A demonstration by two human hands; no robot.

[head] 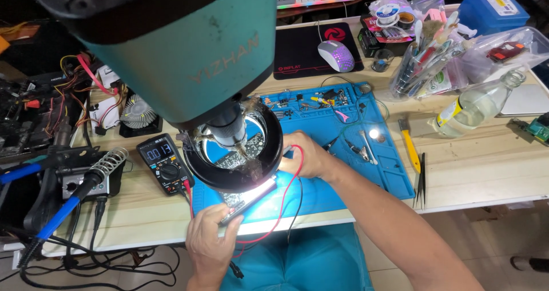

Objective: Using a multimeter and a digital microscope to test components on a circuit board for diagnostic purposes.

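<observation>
Left hand [210,240] is closed around a black probe handle [243,210], held at the near edge of the blue work mat [320,188], tip aimed up under the ring light [234,154]. Right hand [303,155] is seen just right of the ring light, fingers curled; the red lead [289,196] runs past it, but whether a second probe is pinched there cannot be told, the fingertips being hidden by the light's rim. A circuit board [231,160] is lit directly beneath the ring light, only partly visible. Red and black leads are trailed from the hands back to the digital multimeter [164,162], which is set just left of the ring light with its display lit. Step in hand is judged to be probing points on the board under the microscope head [183,45], contact apparently being made or sought. Next move is judged to call for both tips kept steady on small pads while the meter is read, without slipping across neighbouring contacts. Further left of the ring light, a soldering iron [63,208] is parked in its coil stand [108,162]. Right of it, on the mat, small clips and parts are scattered; beyond the mat lie a yellow-handled tool [410,147], tweezers [420,179] and a clear bottle [477,105].
</observation>
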